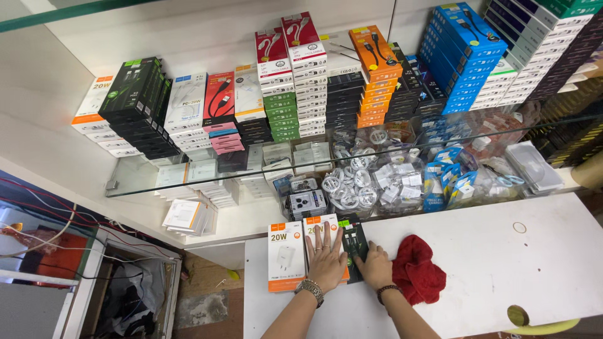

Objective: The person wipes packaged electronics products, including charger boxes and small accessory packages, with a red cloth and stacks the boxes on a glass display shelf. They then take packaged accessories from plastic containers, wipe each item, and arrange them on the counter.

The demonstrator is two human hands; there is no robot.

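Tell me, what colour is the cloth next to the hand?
The cloth is red, seen in the head view beside the right hand.

So many stacks of small boxes are sitting on the glass shelf (188, 179): black ones (135, 94), a green stack (281, 116), an orange stack (375, 69), and a big blue stack (461, 44) leaning off to the right. Under the glass, coiled white cables in clear bags (352, 182) are piling up next to some blue packets (443, 179). A crumpled red cloth (416, 270) is lying on the white counter (502, 251). Down at the left, red and white wires (44, 216) are trailing over a cluttered cabinet.
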